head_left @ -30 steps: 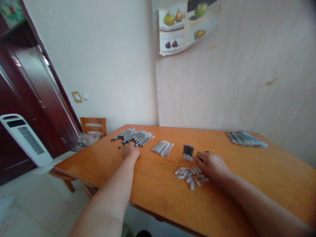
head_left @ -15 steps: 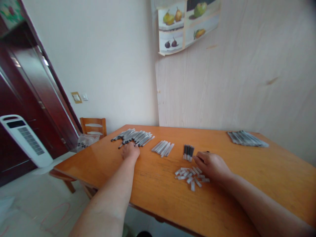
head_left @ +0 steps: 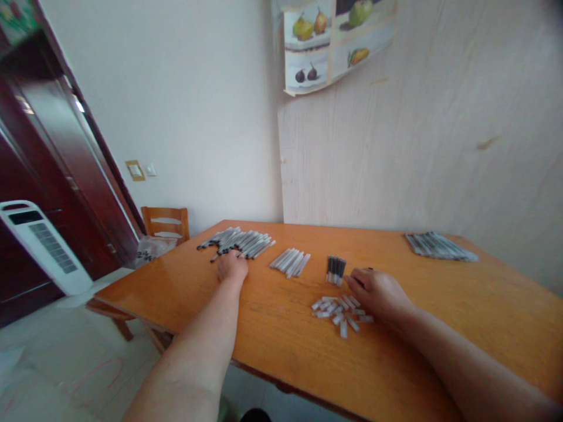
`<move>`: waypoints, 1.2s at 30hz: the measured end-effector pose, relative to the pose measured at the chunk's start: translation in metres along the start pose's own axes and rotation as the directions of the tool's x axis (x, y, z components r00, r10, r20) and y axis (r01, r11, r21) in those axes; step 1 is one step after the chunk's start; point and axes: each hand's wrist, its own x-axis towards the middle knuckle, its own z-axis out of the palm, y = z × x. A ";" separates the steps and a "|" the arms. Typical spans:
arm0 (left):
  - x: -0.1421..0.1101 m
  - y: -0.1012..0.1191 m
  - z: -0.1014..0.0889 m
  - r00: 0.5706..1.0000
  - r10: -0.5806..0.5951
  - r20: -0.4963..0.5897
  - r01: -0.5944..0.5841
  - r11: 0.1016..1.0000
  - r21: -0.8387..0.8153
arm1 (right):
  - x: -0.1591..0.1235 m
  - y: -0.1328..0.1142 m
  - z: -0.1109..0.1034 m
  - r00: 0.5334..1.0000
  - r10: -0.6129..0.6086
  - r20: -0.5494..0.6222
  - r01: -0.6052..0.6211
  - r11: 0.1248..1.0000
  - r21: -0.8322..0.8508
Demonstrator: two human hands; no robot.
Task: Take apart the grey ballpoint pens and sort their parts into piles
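My left hand (head_left: 232, 266) rests at the near edge of a heap of clear pens with black ends (head_left: 246, 241). The back of this hand hides most of its fingers, so their grip cannot be made out. My right hand (head_left: 380, 288) lies on the table with its fingers curled in. A small dark bit shows above its knuckles; whatever is inside the fingers is hidden. Just left of it is a row of short dark sticks with pale ends (head_left: 335, 269). Nearer to me, small clear caps (head_left: 338, 309) lie scattered. Between the hands sits a row of clear pen barrels (head_left: 290, 262).
All this is on an orange-brown wooden table (head_left: 281, 334). A flat bundle of dark sticks in clear wrapping (head_left: 440, 246) lies at the back right. A wooden chair (head_left: 166, 220) with a plastic bag (head_left: 153, 249) stands beyond the left edge. A wall closes off the back.
The camera view has shifted very slightly. Both hands and the things on the table stay practically in place.
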 end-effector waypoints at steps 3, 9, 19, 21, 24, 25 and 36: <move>-0.002 -0.001 -0.001 0.999 0.031 -0.038 -0.032 0.999 -0.036 | 0.000 0.000 -0.001 1.000 -0.001 -0.004 0.001 1.000 -0.007; -0.008 -0.002 -0.004 0.982 0.077 -0.172 -0.095 0.990 -0.103 | -0.001 -0.004 -0.009 0.999 0.017 -0.029 -0.018 1.000 -0.017; -0.034 0.050 -0.014 0.882 0.363 -0.301 -0.453 0.831 -0.324 | 0.001 -0.001 -0.011 0.988 0.085 -0.130 -0.089 0.996 -0.024; -0.042 0.072 -0.015 0.870 0.397 -0.293 -0.492 0.754 -0.436 | 0.001 0.000 -0.011 0.982 0.114 -0.149 -0.115 0.993 -0.003; -0.062 0.109 -0.015 0.907 0.357 -0.225 -0.411 0.626 -0.662 | 0.002 0.001 -0.012 0.969 0.171 -0.178 -0.159 0.984 0.081; -0.070 0.122 -0.016 0.924 0.336 -0.182 -0.355 0.578 -0.734 | 0.002 0.001 -0.012 0.963 0.192 -0.188 -0.170 0.977 0.127; -0.152 0.187 -0.007 0.798 0.578 0.172 0.044 0.228 -0.973 | 0.016 0.013 -0.008 0.797 0.601 -0.052 -0.186 0.327 0.927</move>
